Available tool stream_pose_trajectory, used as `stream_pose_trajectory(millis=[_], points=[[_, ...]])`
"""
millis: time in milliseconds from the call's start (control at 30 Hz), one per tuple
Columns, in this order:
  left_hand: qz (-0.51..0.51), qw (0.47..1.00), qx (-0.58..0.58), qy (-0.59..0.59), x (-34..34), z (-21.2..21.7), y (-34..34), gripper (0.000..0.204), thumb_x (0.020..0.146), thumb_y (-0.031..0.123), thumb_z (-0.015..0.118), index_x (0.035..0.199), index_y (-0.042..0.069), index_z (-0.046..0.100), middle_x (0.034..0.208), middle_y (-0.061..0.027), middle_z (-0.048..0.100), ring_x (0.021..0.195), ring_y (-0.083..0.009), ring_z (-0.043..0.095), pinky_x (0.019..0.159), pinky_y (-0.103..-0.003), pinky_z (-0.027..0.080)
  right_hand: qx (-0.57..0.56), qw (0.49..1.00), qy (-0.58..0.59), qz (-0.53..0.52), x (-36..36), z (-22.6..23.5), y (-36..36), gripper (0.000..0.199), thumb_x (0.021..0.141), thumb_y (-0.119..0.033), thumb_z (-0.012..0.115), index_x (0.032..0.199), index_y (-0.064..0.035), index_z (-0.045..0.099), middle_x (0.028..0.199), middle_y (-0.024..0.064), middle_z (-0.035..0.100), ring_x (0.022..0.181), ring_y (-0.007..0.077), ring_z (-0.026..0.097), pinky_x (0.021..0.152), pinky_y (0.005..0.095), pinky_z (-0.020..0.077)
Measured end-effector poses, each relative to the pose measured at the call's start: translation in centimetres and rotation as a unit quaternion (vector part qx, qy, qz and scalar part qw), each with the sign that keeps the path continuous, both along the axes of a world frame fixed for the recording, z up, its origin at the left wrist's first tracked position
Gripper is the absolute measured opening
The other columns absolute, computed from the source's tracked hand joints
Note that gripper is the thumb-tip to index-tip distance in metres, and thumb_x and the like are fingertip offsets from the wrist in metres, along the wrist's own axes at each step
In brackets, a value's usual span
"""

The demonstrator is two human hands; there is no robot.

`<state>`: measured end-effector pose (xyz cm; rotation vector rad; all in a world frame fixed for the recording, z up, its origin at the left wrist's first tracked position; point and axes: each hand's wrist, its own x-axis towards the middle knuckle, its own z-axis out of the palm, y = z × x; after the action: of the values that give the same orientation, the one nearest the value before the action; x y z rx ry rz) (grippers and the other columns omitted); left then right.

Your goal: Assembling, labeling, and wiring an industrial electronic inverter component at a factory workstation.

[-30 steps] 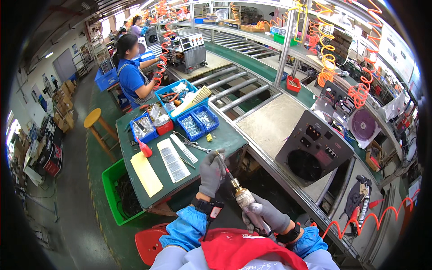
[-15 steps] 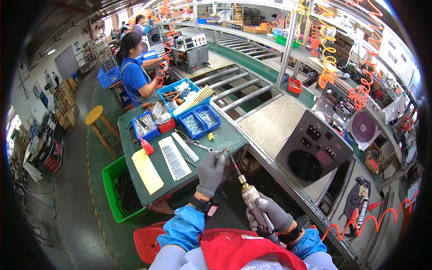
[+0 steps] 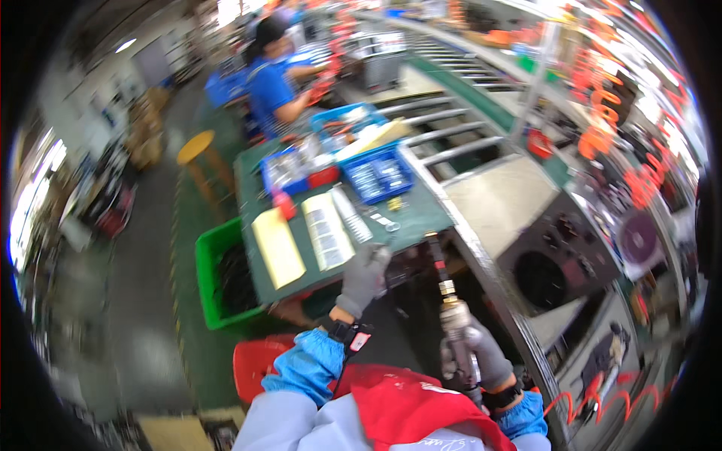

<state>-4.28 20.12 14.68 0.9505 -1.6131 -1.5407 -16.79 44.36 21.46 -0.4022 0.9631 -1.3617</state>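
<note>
My right hand (image 3: pixel 487 353), in a grey glove, is wrapped round the body of a pneumatic screwdriver (image 3: pixel 454 316). Its long bit points up and away, over the gap between the bench and the roller line. To its left, my gloved left hand (image 3: pixel 365 279) is closed at the near edge of the green bench (image 3: pixel 423 218), apart from the bit. Blur hides what its fingers hold, if anything. Just beyond that hand lie a printed sheet (image 3: pixel 328 233), a white strip (image 3: pixel 350 214) and a wrench (image 3: pixel 386 222).
Blue bins of small hardware (image 3: pixel 378 177) and a yellow sheet (image 3: pixel 278 248) occupy the bench. A black panel with a round opening (image 3: pixel 564 252) stands on the line at right. A green crate (image 3: pixel 218 278) and a yellow stool (image 3: pixel 195 146) are left. A co-worker (image 3: pixel 274 86) works beyond.
The whole view has swung, shifting the scene rightward and blurring it. The screwdriver's bit, earlier at my left fingers beside a small part, is now apart from them.
</note>
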Motion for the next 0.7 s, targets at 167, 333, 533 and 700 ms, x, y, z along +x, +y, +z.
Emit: stream_pose_trajectory(millis=[167,333,533,700], points=[[-0.013,0.992,-0.124,-0.038,10.7,0.0,2.4,0.018,0.093,0.021,0.059,0.096,0.004,0.064,0.073,0.0004,0.059,0.054,-0.0056,0.050,0.049,-0.023,0.041,0.016,0.997,-0.067,-0.034,-1.3,-3.5,0.3,0.046,0.087,-0.041,0.063,0.116,-0.0120,0.043,0.075,0.0093,0.057,0.055,0.0212,0.059,0.049,0.0361,0.0533],[0.182,0.881,-0.340,-0.272,27.7,14.0,4.2,0.021,0.094,0.019,0.051,0.104,0.004,0.063,0.077,0.0015,0.055,0.066,-0.0092,0.054,0.056,-0.024,0.044,0.078,0.992,-0.094,0.009,-1.6,-6.0,-3.2,0.039,0.094,-0.046,0.051,0.111,-0.0104,0.049,0.072,0.0074,0.058,0.053,0.0187,0.057,0.046,0.0341,0.0493],[0.470,0.749,-0.433,-0.176,42.5,29.9,-2.6,0.043,0.103,0.034,0.038,0.133,0.007,0.054,0.071,0.0102,0.039,0.056,-0.0010,0.032,0.047,-0.019,0.024,0.105,0.993,-0.051,0.029,1.3,-5.0,-8.2,0.041,0.090,-0.045,0.057,0.094,-0.0040,0.054,0.070,0.0071,0.058,0.053,0.0191,0.058,0.049,0.0350,0.0505],[0.556,0.612,-0.485,-0.284,62.5,41.4,-8.5,0.043,0.100,0.040,0.043,0.124,0.011,0.063,0.084,0.0036,0.063,0.067,-0.0061,0.052,0.055,-0.026,0.039,0.101,0.990,-0.063,0.078,4.5,-5.5,-12.8,0.044,0.091,-0.046,0.056,0.101,-0.0031,0.052,0.071,0.0082,0.058,0.052,0.0199,0.058,0.046,0.0357,0.0496]])
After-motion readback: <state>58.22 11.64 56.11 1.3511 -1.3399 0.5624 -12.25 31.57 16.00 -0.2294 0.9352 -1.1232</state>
